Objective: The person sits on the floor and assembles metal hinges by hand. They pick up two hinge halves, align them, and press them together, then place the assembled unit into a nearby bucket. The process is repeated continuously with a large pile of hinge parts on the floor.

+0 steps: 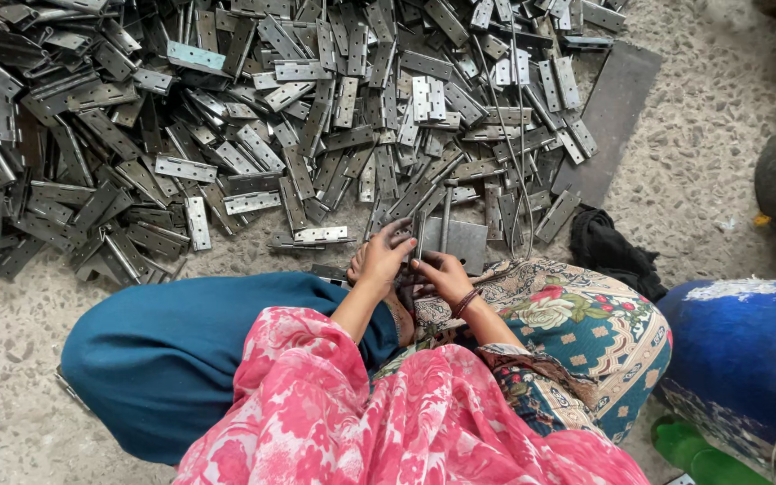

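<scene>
Both hands are closed on one metal hinge (417,241): the left hand (381,256) is clamped round its near edge, the right hand (437,269) pinches it from below, just above the knees at the frame's centre. A thin rod (445,216) stands upright against a flat plate (460,241). The leaves are best held square (knuckles lined up) while the rod is guided in. The hinge pile (226,117) spreads from 9 to 1 o'clock on the floor (711,81). The fingertips are hidden, and the rod's lower end cannot be made out.

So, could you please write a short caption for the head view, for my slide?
Seated on a speckled floor, a person's left hand and right hand work a metal hinge beside a large hinge pile.
</scene>
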